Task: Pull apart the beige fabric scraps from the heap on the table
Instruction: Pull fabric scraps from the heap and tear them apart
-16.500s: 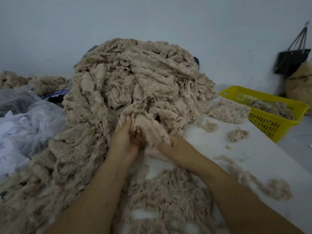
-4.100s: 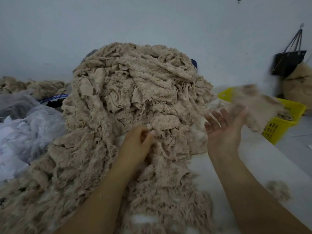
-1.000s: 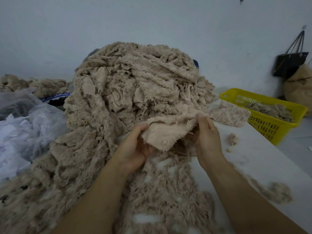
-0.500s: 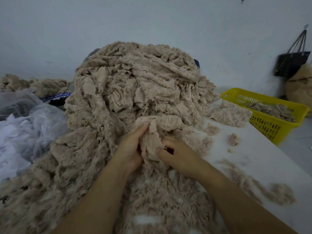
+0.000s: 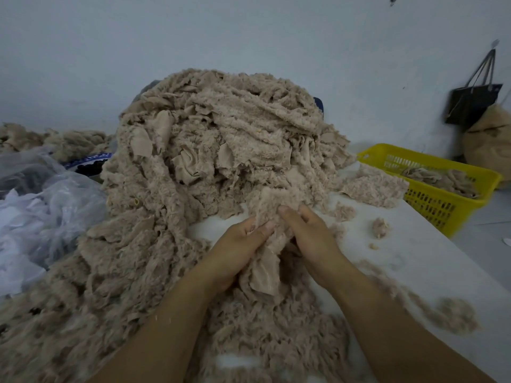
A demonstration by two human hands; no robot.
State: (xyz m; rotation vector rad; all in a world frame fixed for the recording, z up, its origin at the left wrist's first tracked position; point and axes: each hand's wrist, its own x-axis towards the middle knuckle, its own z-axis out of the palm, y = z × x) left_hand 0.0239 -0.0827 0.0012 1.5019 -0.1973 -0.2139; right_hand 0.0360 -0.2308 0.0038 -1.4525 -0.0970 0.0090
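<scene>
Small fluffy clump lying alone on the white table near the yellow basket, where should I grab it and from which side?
Pinch the small clump across its middle, coming straight down from above with the right hand. It is a rounded tuft sitting free on the bare table, touching no other scrap, so a top pinch likely lifts it whole.

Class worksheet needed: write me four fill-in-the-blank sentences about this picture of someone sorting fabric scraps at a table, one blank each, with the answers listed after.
1. The left hand and the right hand grip one fabric scrap between them, so ____ hands are busy.
2. The basket on the right is ____ in colour.
3. The black bag hangs on the ____.
4. The tall heap of scraps is ____ in colour.
Answers: both; yellow; wall; beige.
</scene>
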